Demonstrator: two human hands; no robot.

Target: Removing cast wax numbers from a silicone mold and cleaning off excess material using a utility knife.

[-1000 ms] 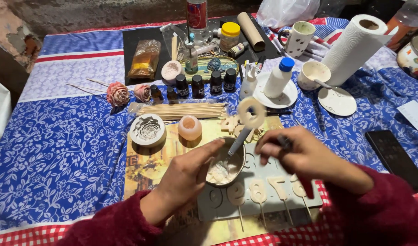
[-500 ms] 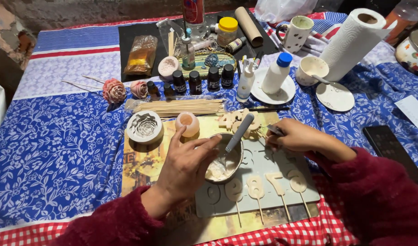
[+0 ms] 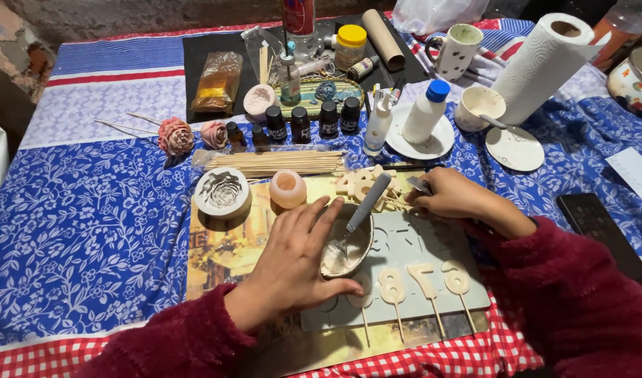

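Bowl of pale mix sits at frame centre, steadied by the left hand, fingers spread wide along its rim. The right hand, right of centre, pinches a small tool; better keep the bowl braced.
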